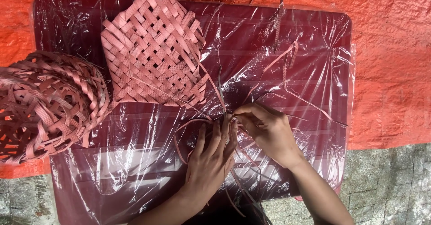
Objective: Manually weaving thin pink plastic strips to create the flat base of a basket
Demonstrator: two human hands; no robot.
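One head-worn camera looks almost straight down, close over the plastic-wrapped table (314, 32), whose far edge sits at the top of the single view.

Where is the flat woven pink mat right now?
In the head view, the flat woven mat lies at the table's far left, just right of the round woven basket, beyond the left hand.

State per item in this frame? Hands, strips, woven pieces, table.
left hand: flat, fingers pressing the thin strips
right hand: pinching strips at the fingertips
woven mat: flat, part-woven, ends loose
basket: woven, at table's left edge
table: wrapped in clear plastic
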